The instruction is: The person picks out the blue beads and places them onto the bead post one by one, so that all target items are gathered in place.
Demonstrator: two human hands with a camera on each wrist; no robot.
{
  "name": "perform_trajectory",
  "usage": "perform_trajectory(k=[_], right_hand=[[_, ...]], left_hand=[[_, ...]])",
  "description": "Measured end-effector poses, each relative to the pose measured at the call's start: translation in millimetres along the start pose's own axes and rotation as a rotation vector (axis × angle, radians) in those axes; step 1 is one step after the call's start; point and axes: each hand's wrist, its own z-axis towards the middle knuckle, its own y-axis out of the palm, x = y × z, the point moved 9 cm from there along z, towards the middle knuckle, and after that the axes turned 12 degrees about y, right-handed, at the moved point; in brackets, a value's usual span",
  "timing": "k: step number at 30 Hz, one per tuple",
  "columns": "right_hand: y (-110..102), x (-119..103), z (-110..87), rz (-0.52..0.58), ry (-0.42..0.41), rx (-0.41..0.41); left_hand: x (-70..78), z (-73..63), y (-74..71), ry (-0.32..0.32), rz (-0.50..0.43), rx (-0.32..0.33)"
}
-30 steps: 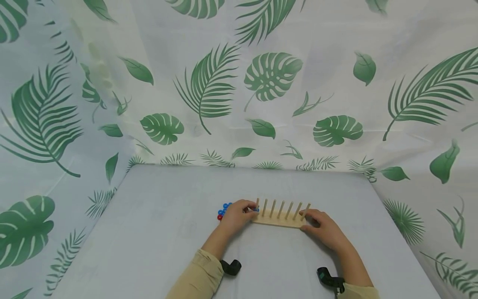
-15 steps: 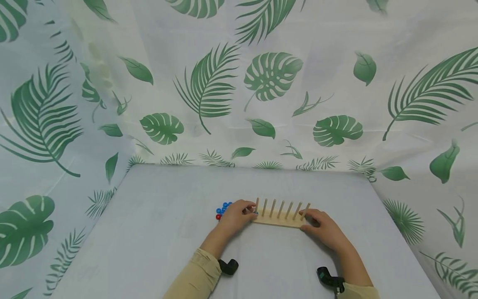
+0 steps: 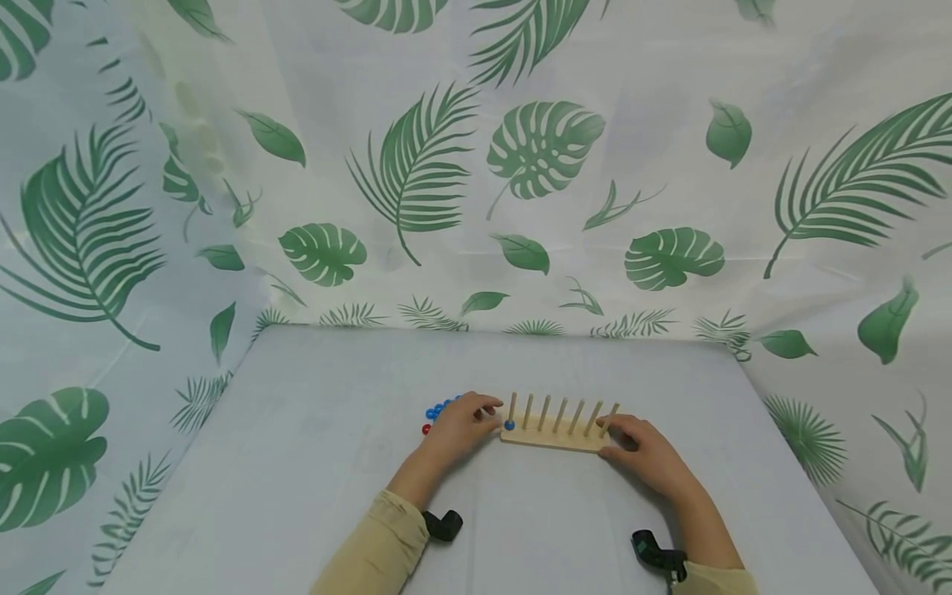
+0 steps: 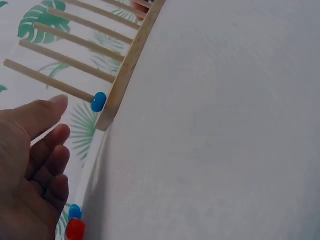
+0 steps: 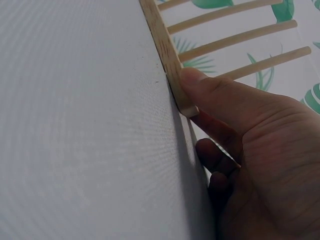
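A wooden peg board (image 3: 554, 442) with several upright pegs stands on the table. One blue bead (image 3: 509, 426) sits at the base of its leftmost peg; the left wrist view shows the same blue bead (image 4: 99, 102) threaded on it, low against the board. My left hand (image 3: 455, 428) is just left of that peg, thumb and fingers apart, with nothing between them. At the other end my right hand (image 3: 650, 459) pinches the board's right end, the thumb (image 5: 197, 82) on the front edge and fingers partly hidden behind.
Blue beads (image 3: 439, 409) and a red bead (image 3: 426, 429) lie on the white table (image 3: 335, 463), left of and partly behind my left hand. A leaf-printed curtain (image 3: 446, 165) rises along the table's back edge.
My left hand has let go of the blue bead, which went down the leftmost peg, and has drawn back to the left. The right hand has kept its hold on the board.
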Motion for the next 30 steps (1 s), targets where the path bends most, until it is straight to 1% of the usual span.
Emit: perform_trajectory(k=[3,6,9,12,14,17,20,23,25,30], right_hand=[[-0.1,-0.8,0.1,0.005,0.002,-0.003],[0.1,-1.9,0.0,0.005,-0.004,-0.005],[0.2,-2.8,0.0,0.005,-0.012,-0.004],[0.0,-2.9,-0.1,0.005,-0.014,-0.002],[-0.3,-3.0,-0.2,0.006,-0.014,-0.001],[-0.5,-3.4,-0.8,0.005,-0.014,-0.002],[-0.6,-4.0,-1.5,0.009,-0.011,-0.006],[-0.4,-4.6,-2.1,0.009,-0.01,-0.012],[-0.2,-4.3,-2.0,0.007,-0.007,-0.011],[0.3,-3.6,-1.0,0.0,-0.001,-0.009]], left_hand=[[0.2,-0.9,-8.4,0.013,-0.031,0.039],[-3.9,-3.4,-20.7,0.008,-0.046,0.081],[-13.0,-7.3,-36.8,-0.027,-0.062,0.127],[-25.3,-12.0,-54.4,-0.086,-0.08,0.159],[-33.8,-15.6,-65.5,-0.128,-0.092,0.171],[-45.0,-20.9,-80.2,-0.171,-0.088,0.175],[-55.0,-26.1,-91.4,-0.194,-0.081,0.179],[-64.4,-31.9,-97.9,-0.211,-0.074,0.175],[-70.0,-35.2,-99.3,-0.213,-0.066,0.165],[-82.8,-41.8,-95.4,-0.227,-0.058,0.123]])
